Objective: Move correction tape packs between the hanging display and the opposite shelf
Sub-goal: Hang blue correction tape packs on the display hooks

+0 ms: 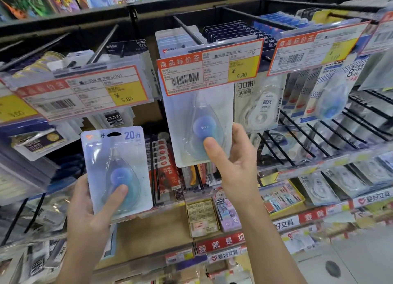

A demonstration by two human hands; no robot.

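Setting: a stationery shop's hanging display, seen from a head-worn camera looking forward and slightly down at two bare hands.

Risk, right pack: the correction tape pack on the peg point(197, 122) sits with its top hidden behind the 6.80 price tag point(209, 65). Whether its hang hole is on the peg point(188, 29) cannot be told. If the hole is only partly seated, letting go would likely drop the pack onto the shelf goods below.

Risk, price tag: the tag holder overlaps the pack's upper edge. A pull or push at an angle could snag the card on it, bending the card or knocking the tag askew.

Risk, left pack: the 20 m correction tape pack point(117, 171) is gripped only at its lower part, top unsupported. A light grip on smooth plastic could slip while attention goes to the other hand.

Risk, neighbours: white 30 m correction tape packs point(258, 105) hang just beside the right pack and could be nudged.

Left hand point(89, 207): curled around the lower left of its pack, thumb point(118, 193) pressed on the blister front, other fingers hidden behind the card. The pack is held upright, free of any peg, below the 5.80 price tag point(85, 91).

Right hand point(234, 160): pinches the lower right of the hanging pack, thumb point(212, 149) on the blue dispenser's blister, fingers wrapped behind the card edge.
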